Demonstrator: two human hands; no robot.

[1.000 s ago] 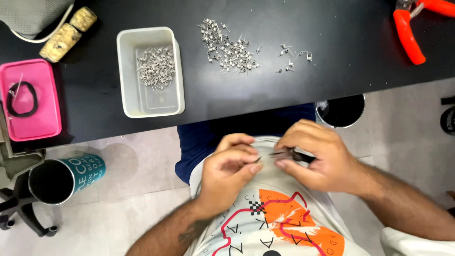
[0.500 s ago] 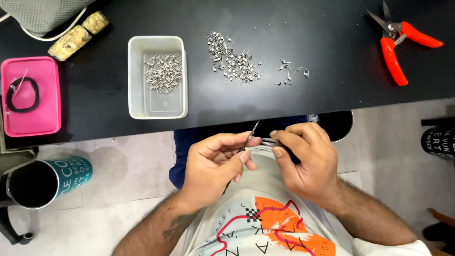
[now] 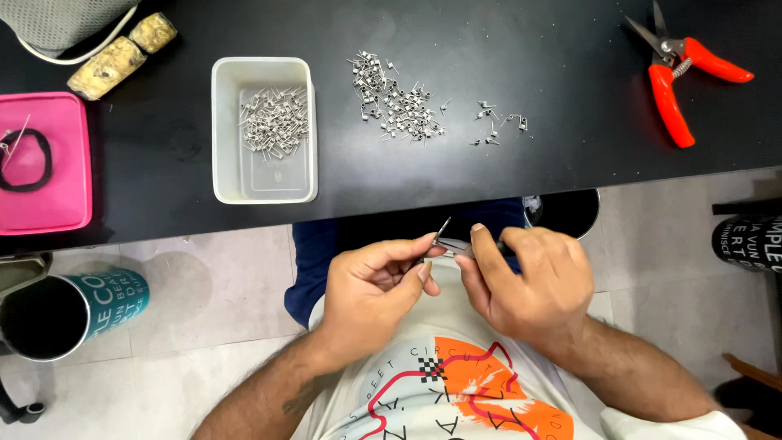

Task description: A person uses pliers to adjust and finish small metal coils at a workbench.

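While the left hand (image 3: 375,285) pinches a thin wire piece (image 3: 441,232), the right hand (image 3: 525,281) grips a small dark tool (image 3: 468,247). Both hover below the black table's edge (image 3: 489,200), over open floor.

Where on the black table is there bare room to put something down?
Bare patches on the black table: between the small scatter of metal pieces and the red cutters, and between the pink box and the white tray. Crowded around the big pile.

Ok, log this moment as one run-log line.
left hand: pinching thin metal piece | right hand: gripping dark tool at it | white tray, loose metal clips, red cutters on black table
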